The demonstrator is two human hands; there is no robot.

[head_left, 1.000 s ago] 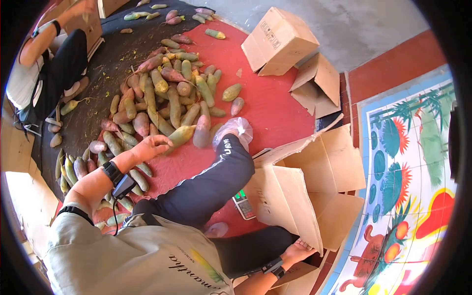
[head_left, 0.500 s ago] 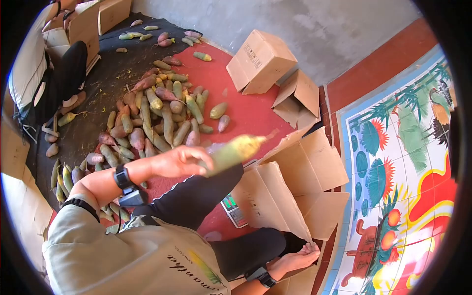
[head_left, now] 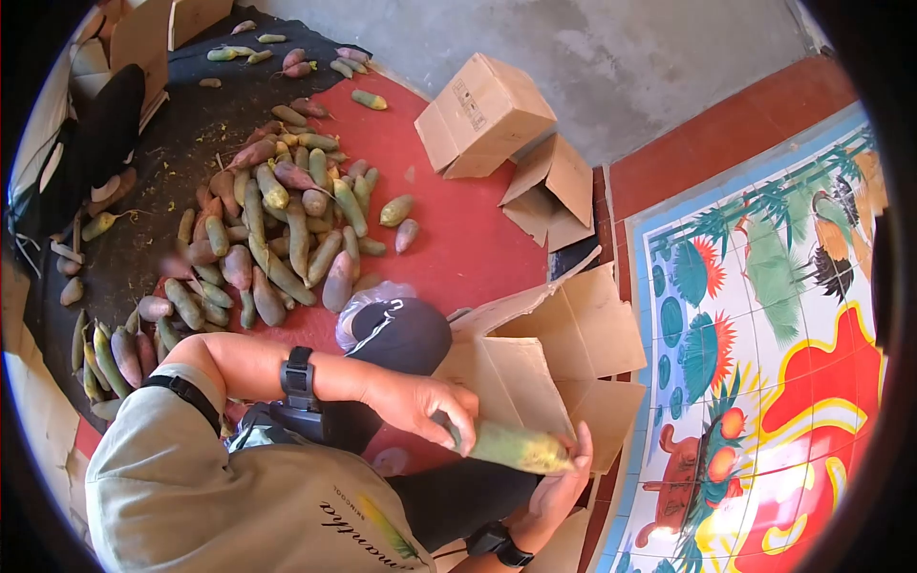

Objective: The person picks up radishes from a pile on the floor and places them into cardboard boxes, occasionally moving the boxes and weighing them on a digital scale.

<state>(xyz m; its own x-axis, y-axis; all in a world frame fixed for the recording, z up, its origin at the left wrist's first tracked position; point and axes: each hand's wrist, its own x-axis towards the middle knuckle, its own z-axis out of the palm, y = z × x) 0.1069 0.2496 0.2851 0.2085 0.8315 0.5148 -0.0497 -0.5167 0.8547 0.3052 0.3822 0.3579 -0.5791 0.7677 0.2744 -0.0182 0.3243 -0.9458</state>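
A green radish (head_left: 521,447) with a yellowish end lies level between my two hands, in front of my lap. My left hand (head_left: 425,409) is closed around its near end. At the yellowish end, the fingers of my right hand (head_left: 564,482) touch and grip the tip; part of that hand's grasp is hidden. An open cardboard box (head_left: 511,382) stands just beyond the radish, flaps spread. To the upper left, a large heap of green and reddish radishes (head_left: 296,229) covers the ground sheets.
Two more cardboard boxes (head_left: 487,115) (head_left: 554,196) stand by the grey wall. Clear plastic (head_left: 358,310) lies beside my knee. A person in dark trousers (head_left: 115,124) sits at the upper left near other boxes. A painted tile panel (head_left: 745,363) runs along the right.
My left hand has carried the radish down and right to my right hand. My right hand has risen from the box's lower edge and now touches its tip. The view has shifted slightly.
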